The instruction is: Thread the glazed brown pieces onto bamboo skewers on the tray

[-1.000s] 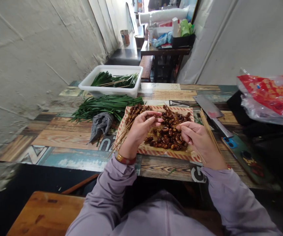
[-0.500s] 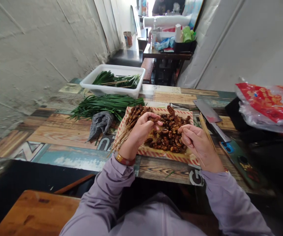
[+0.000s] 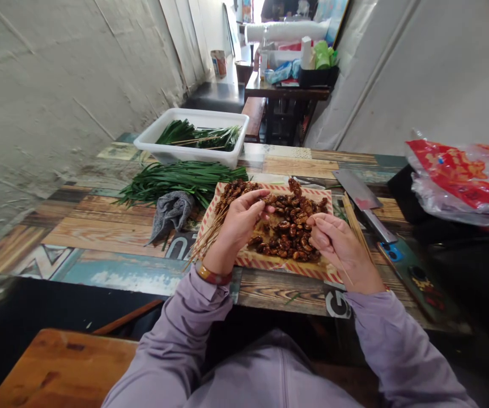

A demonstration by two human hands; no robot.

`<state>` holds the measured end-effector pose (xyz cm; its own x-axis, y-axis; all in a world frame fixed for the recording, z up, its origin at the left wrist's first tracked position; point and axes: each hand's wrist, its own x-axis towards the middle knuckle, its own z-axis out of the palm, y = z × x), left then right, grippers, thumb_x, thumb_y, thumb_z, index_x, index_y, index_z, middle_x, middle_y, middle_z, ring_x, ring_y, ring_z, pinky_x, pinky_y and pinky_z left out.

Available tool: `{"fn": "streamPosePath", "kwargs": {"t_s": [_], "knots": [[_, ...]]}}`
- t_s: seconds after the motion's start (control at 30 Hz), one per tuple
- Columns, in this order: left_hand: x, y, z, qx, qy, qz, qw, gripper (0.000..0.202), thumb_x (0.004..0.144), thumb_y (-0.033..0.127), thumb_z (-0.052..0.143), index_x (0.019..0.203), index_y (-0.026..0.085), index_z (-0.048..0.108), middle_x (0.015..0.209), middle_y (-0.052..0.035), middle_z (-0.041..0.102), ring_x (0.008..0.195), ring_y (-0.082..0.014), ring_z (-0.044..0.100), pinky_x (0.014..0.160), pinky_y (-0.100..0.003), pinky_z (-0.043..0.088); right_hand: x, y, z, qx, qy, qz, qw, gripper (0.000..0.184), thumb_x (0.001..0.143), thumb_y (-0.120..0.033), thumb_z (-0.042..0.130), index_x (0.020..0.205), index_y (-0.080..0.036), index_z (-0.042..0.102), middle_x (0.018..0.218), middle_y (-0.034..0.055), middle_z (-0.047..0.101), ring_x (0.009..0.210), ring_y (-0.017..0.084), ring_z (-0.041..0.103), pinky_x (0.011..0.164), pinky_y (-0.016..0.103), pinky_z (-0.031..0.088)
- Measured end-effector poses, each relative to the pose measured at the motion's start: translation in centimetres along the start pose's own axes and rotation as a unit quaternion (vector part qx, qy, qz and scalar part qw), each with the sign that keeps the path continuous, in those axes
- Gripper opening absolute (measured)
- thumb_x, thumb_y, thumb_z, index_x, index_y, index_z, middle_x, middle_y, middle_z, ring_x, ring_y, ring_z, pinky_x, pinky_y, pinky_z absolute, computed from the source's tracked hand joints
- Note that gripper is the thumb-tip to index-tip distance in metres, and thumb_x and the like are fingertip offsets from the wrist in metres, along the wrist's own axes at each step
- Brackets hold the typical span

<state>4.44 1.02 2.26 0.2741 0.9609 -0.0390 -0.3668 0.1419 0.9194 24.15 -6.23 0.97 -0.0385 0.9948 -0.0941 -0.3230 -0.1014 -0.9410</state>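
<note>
A paper-lined tray (image 3: pixel 269 262) with a red striped rim holds a heap of brown glazed pieces (image 3: pixel 293 229). Finished skewers (image 3: pixel 222 212) lie along its left side, sticks pointing toward me. My left hand (image 3: pixel 239 224) hovers over the tray, fingers curled around a brown piece. My right hand (image 3: pixel 340 246) pinches a thin bamboo skewer whose tip points toward the left hand; several pieces sit on it near the fingertips.
Loose green chives (image 3: pixel 180 180) and a grey cloth (image 3: pixel 171 211) lie left of the tray, with a white tub (image 3: pixel 193 139) of chives behind. A cleaver (image 3: pixel 361 198), spare sticks (image 3: pixel 354 224) and a phone (image 3: pixel 414 275) lie to the right, beside plastic bags (image 3: pixel 460 173).
Both hands stay over the tray. The left hand's fingers have shifted slightly on the piece, close to the skewer tip. The view has drifted a little.
</note>
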Motion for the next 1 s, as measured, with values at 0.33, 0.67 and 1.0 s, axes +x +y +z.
{"fn": "streamPosePath", "kwargs": {"t_s": [0.33, 0.67, 1.0], "knots": [[0.1, 0.0, -0.2, -0.030, -0.012, -0.004, 0.999, 0.035, 0.071, 0.029, 0.074, 0.101, 0.014, 0.065, 0.080, -0.0028, 0.066, 0.062, -0.0078, 0.059, 0.057, -0.019, 0.044, 0.1, 0.0, -0.1, -0.018, 0.009, 0.003, 1.000, 0.029, 0.076, -0.048, 0.070, 0.084, -0.021, 0.062, 0.047, -0.0096, 0.032, 0.039, 0.006, 0.022, 0.041, 0.024, 0.021], [-0.3, -0.1, 0.1, 0.004, -0.065, -0.004, 0.998, 0.034, 0.076, 0.028, 0.070, 0.107, 0.017, 0.061, 0.078, 0.0012, 0.059, 0.060, -0.0069, 0.057, 0.057, -0.020, 0.043, 0.3, 0.2, -0.2, 0.002, -0.002, -0.009, 1.000, 0.023, 0.081, -0.042, 0.067, 0.086, -0.020, 0.063, 0.049, -0.0092, 0.033, 0.040, 0.004, 0.025, 0.040, 0.022, 0.022], [-0.7, -1.2, 0.8, 0.102, -0.123, 0.009, 0.987, 0.039, 0.081, 0.031, 0.064, 0.117, 0.017, 0.056, 0.075, 0.0002, 0.059, 0.065, -0.0096, 0.059, 0.058, -0.020, 0.044, 0.4, 0.9, 1.0, -0.037, 0.036, -0.015, 0.999, 0.025, 0.076, -0.044, 0.070, 0.088, -0.022, 0.065, 0.067, -0.0031, 0.054, 0.051, 0.006, 0.039, 0.040, 0.019, 0.027]]}}
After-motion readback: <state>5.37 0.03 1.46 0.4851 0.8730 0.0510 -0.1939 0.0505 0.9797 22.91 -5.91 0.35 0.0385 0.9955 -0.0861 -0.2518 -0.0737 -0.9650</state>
